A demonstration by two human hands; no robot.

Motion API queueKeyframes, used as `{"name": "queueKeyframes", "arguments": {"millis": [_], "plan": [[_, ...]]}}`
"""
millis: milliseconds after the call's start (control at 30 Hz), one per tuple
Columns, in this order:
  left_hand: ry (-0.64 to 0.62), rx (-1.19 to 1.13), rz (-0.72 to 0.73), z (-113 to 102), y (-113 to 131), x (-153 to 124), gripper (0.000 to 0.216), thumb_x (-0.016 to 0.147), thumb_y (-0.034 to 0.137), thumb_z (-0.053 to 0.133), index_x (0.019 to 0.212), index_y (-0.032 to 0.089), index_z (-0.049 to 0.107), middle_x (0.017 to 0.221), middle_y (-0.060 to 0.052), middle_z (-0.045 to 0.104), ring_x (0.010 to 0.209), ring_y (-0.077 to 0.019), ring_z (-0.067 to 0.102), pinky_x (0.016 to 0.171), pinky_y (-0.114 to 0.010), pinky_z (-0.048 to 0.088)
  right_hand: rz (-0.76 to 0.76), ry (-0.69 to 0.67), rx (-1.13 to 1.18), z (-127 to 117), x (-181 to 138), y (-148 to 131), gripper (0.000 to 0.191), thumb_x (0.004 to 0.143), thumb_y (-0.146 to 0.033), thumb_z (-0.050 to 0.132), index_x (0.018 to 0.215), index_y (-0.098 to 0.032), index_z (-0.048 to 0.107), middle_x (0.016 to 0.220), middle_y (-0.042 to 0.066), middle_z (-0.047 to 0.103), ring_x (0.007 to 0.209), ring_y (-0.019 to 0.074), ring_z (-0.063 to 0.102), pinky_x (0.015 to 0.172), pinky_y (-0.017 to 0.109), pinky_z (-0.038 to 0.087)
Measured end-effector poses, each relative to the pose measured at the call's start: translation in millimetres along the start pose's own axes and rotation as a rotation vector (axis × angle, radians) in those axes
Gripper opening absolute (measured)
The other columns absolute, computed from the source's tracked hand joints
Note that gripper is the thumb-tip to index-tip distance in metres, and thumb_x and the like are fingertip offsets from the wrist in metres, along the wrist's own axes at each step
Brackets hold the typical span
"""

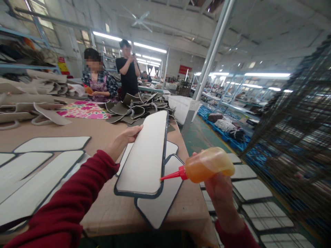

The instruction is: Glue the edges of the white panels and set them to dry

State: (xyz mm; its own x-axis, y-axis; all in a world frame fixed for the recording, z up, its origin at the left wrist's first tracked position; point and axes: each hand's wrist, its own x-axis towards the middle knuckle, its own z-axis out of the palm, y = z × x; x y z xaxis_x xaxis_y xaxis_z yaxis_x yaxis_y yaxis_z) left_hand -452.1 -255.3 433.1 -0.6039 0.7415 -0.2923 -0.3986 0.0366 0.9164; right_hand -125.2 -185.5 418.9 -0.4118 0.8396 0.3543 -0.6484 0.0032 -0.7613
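Observation:
My left hand [130, 134] is closed on the left edge of a white panel [144, 155] with a dark border, held tilted above the table. In my right hand [219, 187] is a squeeze bottle [209, 164] of amber liquid, lying on its side. Its red nozzle [172, 175] points left, and the tip meets the panel's right edge near the lower corner. A thin yellowish line shows along that edge. Beneath the held panel, more dark-edged white panels [165, 196] overlap on the table.
Similar panels [51, 144] lie on the brown tabletop [103, 203] at left. Dark grey pieces [137, 106] are heaped at the back, beside a floral cloth [84, 109]. A white bin [181, 106] stands beyond. Panels on a rack [252, 189] are at right. Two people are across the table.

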Motion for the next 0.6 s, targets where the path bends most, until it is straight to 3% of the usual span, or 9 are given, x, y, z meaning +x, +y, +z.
{"name": "queueKeyframes", "arguments": {"millis": [233, 433, 600], "plan": [[0.036, -0.028, -0.009, -8, -1, -1, 0.017, 0.09, 0.016, 0.056, 0.102, 0.015, 0.067, 0.067, -0.003, 0.072, 0.046, -0.0136, 0.058, 0.048, -0.025, 0.052, 0.006, -0.02, -0.001, 0, -2, -1, 0.051, 0.054, -0.043, 0.086, 0.099, -0.028, 0.071, 0.098, 0.006, 0.075, 0.094, 0.0318, 0.069, 0.1, 0.062, 0.043], [0.107, -0.096, 0.011, -10, 0, -8, 0.018, 0.088, 0.011, 0.057, 0.103, 0.014, 0.067, 0.073, -0.006, 0.074, 0.053, -0.0162, 0.064, 0.049, -0.025, 0.054, 0.0, 0.007, 0.002, -5, -3, 4, 0.052, 0.054, -0.043, 0.086, 0.101, -0.028, 0.07, 0.096, 0.006, 0.075, 0.09, 0.0298, 0.07, 0.092, 0.056, 0.051], [0.204, -0.226, 0.092, -9, -1, -23, 0.02, 0.087, 0.006, 0.055, 0.103, 0.012, 0.065, 0.08, -0.009, 0.074, 0.058, -0.0166, 0.066, 0.048, -0.024, 0.054, -0.083, 0.063, -0.018, -16, -4, 12, 0.052, 0.057, -0.042, 0.085, 0.104, -0.028, 0.067, 0.096, 0.004, 0.074, 0.086, 0.0256, 0.069, 0.098, 0.055, 0.046]]}}
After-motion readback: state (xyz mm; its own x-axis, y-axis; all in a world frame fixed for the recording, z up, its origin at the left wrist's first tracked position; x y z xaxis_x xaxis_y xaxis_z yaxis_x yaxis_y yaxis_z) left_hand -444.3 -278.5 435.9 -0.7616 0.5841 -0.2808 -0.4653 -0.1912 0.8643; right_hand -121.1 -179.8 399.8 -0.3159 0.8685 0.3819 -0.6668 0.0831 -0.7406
